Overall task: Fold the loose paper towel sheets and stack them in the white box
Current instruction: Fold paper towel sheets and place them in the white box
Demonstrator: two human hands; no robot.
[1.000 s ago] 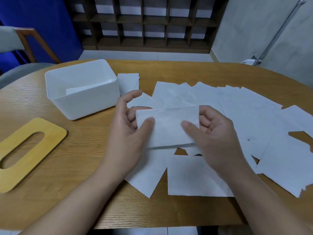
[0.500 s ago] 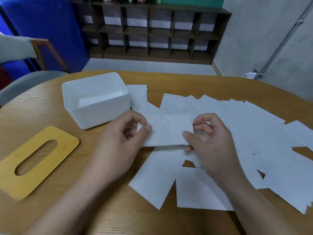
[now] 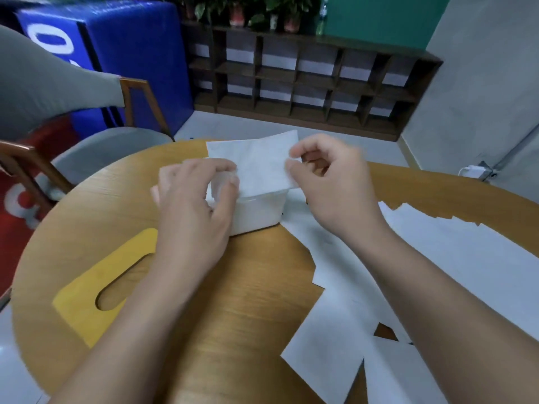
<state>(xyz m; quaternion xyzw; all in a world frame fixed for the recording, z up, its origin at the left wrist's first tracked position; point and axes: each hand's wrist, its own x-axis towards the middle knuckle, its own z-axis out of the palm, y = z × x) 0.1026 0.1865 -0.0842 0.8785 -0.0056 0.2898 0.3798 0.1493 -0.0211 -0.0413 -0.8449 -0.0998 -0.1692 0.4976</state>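
Now I am holding a folded sheet over the box, my left hand pinching its left edge and my right hand pinching its right edge between thumb and fingers. I judge the placing step is under way; next I should be lowering it flat inside. Loose sheets are lying on the table to the right.

Dark wooden cubby shelf against green wall; potted plants on top; grey chair beside round wooden table; pale floor.
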